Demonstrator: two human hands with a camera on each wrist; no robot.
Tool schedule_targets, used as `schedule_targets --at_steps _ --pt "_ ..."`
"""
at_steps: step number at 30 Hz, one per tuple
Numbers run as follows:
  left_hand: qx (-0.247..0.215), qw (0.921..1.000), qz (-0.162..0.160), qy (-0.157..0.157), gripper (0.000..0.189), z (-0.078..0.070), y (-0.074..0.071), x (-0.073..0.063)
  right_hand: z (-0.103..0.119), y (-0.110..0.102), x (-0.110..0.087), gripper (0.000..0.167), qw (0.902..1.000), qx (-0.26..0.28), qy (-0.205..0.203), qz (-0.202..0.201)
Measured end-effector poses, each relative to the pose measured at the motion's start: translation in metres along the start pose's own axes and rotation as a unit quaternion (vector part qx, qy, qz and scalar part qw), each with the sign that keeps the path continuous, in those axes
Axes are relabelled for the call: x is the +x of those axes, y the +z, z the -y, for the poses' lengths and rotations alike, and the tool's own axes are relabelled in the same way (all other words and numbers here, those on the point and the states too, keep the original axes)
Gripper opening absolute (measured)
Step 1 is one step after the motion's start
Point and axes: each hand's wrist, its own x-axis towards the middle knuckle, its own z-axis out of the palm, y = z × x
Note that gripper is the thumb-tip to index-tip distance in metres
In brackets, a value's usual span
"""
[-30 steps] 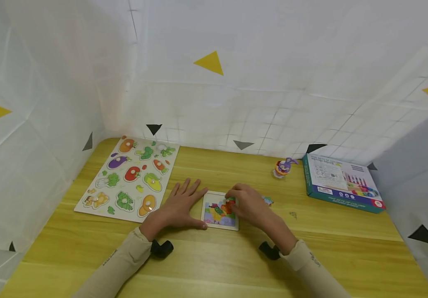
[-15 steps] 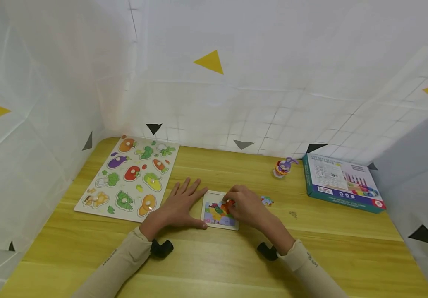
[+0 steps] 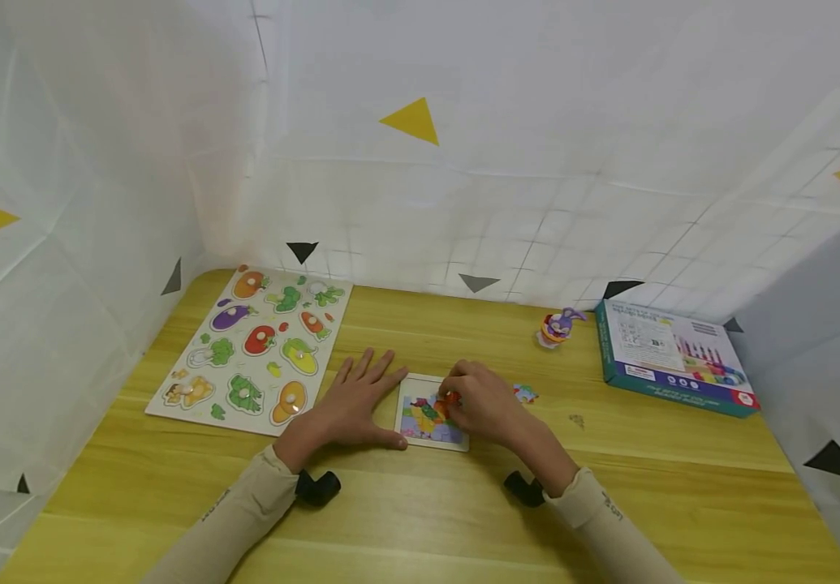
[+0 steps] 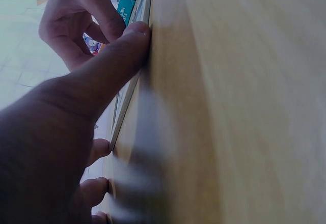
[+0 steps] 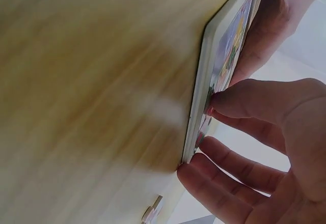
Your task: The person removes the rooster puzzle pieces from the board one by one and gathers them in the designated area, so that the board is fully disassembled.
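Observation:
A small square jigsaw puzzle in a white tray [image 3: 430, 444] lies on the table, its picture bright with several colours. My left hand [image 3: 346, 410] is spread flat along the tray's left side, fingers straight. Its thumb [image 4: 135, 33] and one finger touch the tray's edge in the left wrist view. Over the tray's upper right part, my right hand [image 3: 488, 405] pinches a red puzzle piece [image 5: 210, 110] between thumb and index finger, close against the picture. The other right fingers reach the tray's rim; the hand hides that corner. Another loose puzzle piece [image 3: 525, 393] lies to the right.
To the left is a large vegetable peg board [image 3: 237, 341]. A purple rabbit toy [image 3: 557, 326] stands at the back right, beside a teal and white box [image 3: 671, 357]. White sheeting [image 3: 536, 105] encloses the back and sides of the wooden table [image 3: 420, 519].
My right hand has shifted slightly left over the tray, bringing more of the loose piece into view. The left hand has stayed where it was.

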Motion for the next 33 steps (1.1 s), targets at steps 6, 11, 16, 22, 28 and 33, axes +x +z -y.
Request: schedule_targets --at_steps 6,11,16,22,28,33 --pt "0.002 1.0 -0.001 -0.002 0.109 -0.0003 0.001 0.0011 -0.0002 -0.001 -0.0001 0.013 0.9999 0.007 0.0 -0.009" --pt "-0.002 1.0 -0.002 -0.007 0.109 -0.0016 -0.0001 0.0009 -0.0006 -0.0009 -0.0014 0.013 0.9997 0.005 -0.003 -0.022" --pt "-0.002 1.0 -0.003 -0.004 0.108 -0.0011 0.0002 0.0013 -0.0006 -0.0002 -0.0021 0.015 0.9996 0.006 0.007 -0.027" --pt "-0.005 1.0 -0.002 0.001 0.108 -0.0015 -0.0005 0.0008 0.0001 0.0 -0.0027 0.037 0.9987 0.022 0.033 -0.033" --pt "-0.003 1.0 -0.001 -0.003 0.108 -0.0009 -0.0006 0.0005 -0.0006 0.0006 -0.0023 0.036 0.9982 0.027 0.033 -0.042" --pt "0.0 1.0 0.001 -0.005 0.109 0.0003 -0.0001 0.0007 -0.0014 0.0012 -0.003 0.036 0.9976 0.029 0.036 -0.051"
